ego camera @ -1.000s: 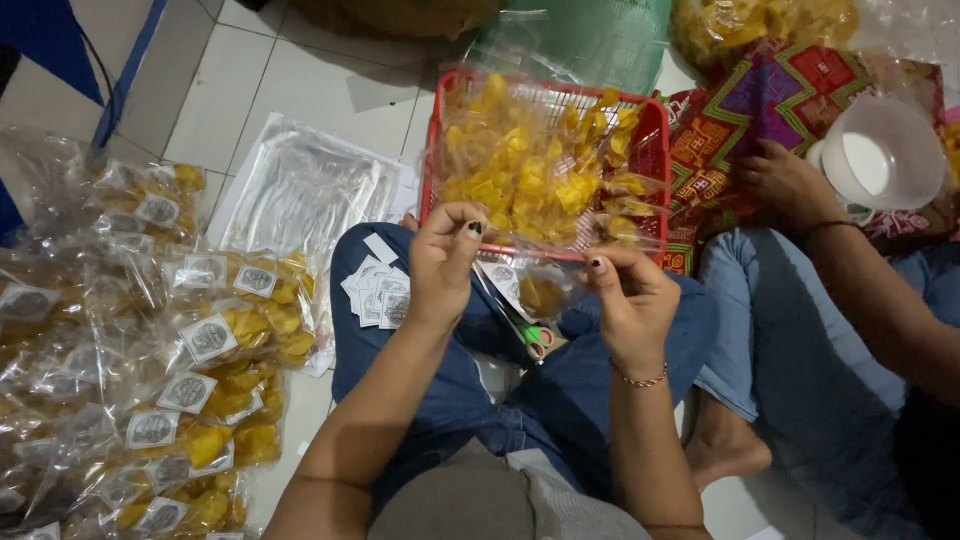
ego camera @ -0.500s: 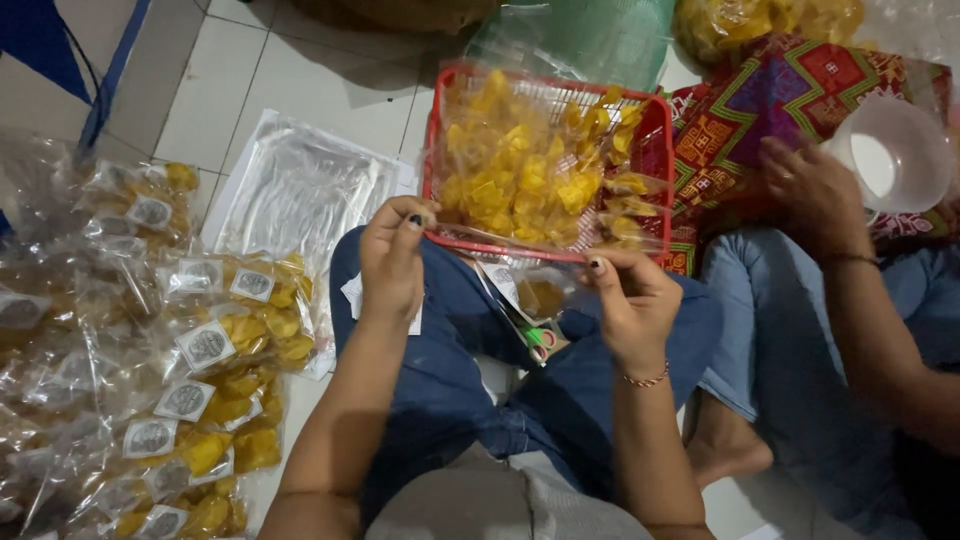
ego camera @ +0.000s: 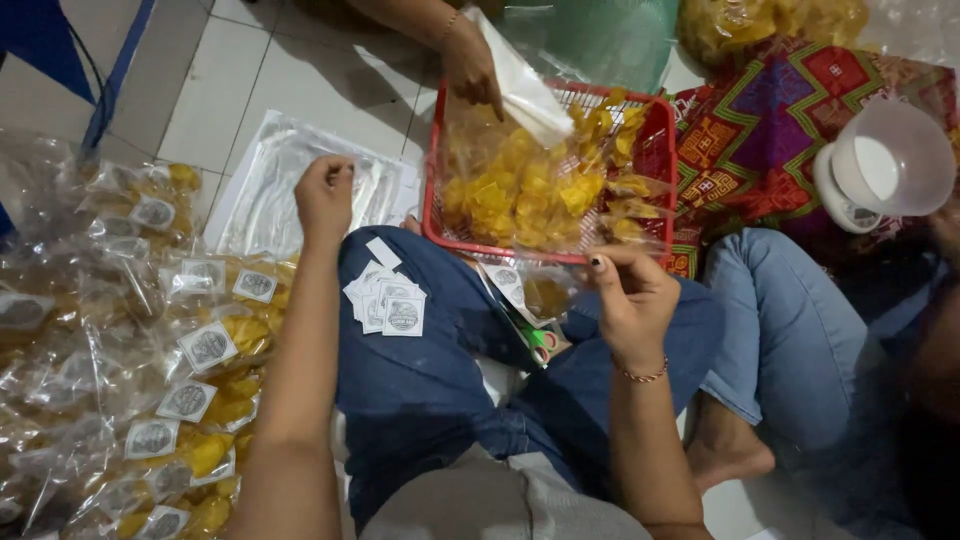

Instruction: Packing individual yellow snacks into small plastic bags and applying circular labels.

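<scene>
Your right hand (ego camera: 630, 300) pinched a clear, partly filled chip bag (ego camera: 535, 292) at six o'clock of the red basket (ego camera: 432, 190); your left hand (ego camera: 325, 195) was closed, seemingly empty. Many sealed packets (ego camera: 200, 350) lay at nine o'clock; loose chips remained.

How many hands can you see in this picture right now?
3: the left hand over the clear bags, the right hand by the red basket, another person's hand reaching into it. Others may be hidden.

A small clear plastic bag of yellow chips (ego camera: 535, 295), labelled white, is held tilted beside the red basket's rim.
</scene>
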